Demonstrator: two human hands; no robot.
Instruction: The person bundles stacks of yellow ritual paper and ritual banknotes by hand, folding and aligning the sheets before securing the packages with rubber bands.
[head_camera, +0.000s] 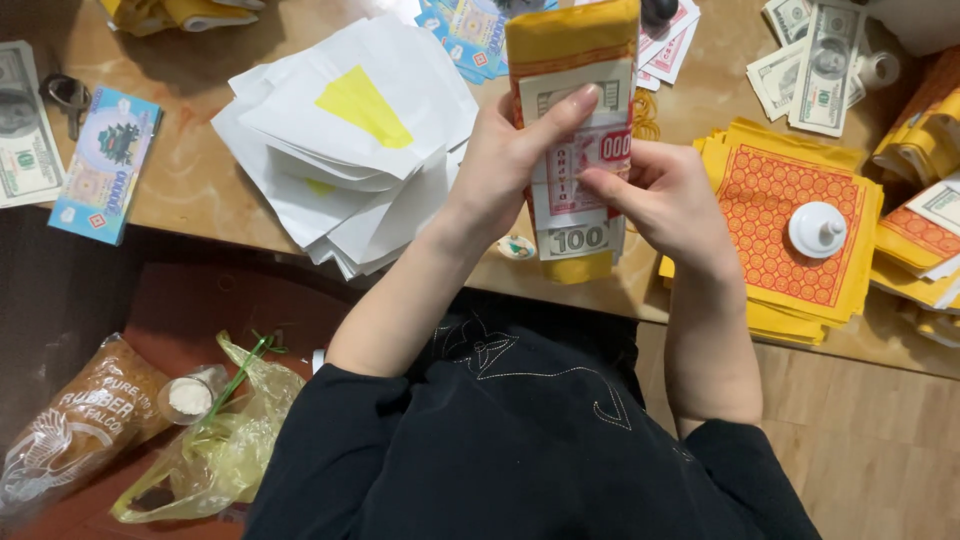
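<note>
Both hands hold one tall bundle of paper notes (575, 60) upright over the table's near edge. The bundle has yellow paper at its top and bottom and banknote-style sheets across its front. My left hand (510, 160) grips it from the left, thumb laid across the front. From the right, my right hand (672, 200) presses its fingertips on the pink-and-white note in the middle. A small round patterned object (517, 247) lies on the table just below the left hand.
A loose heap of white sheets with a yellow piece (345, 140) lies to the left. A stack of yellow-and-red patterned paper (780, 235) with a white knob-shaped weight (817, 230) sits to the right. Banknote-style papers (815, 60), a blue packet (105, 165) and plastic bags (215, 440) lie around.
</note>
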